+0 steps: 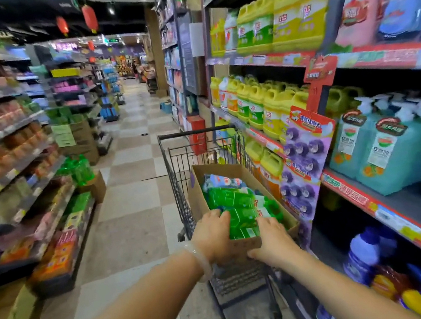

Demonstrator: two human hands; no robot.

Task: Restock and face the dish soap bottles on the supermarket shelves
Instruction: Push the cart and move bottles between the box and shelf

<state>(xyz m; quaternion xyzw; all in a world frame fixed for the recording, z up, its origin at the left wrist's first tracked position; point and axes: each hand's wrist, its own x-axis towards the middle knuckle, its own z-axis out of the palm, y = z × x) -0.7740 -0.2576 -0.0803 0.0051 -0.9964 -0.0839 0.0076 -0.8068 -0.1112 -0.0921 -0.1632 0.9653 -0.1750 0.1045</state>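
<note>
Dish soap bottles (237, 208) lie packed in a cardboard box (200, 199) riding in a shopping cart (181, 188) parked beside the detergent shelves (259, 59).

Nearest, both hands sit at the box's near end: the left hand (212, 233), a pale bangle (200, 260) on its wrist, lays its fingers close together over the green bottles at the near-left corner, while the right hand (272, 240) spreads its fingers over the near wall with the thumb against the cardboard outside, seemingly steadying the box so that a bottle can come out. The bottles lie on their sides, likely so that more fit. Beyond, the cart hugs the right-hand shelving, keeping stock within reach of the yellow jugs (258, 106) there. The checkered aisle floor (133, 166) runs on farther off.
</note>
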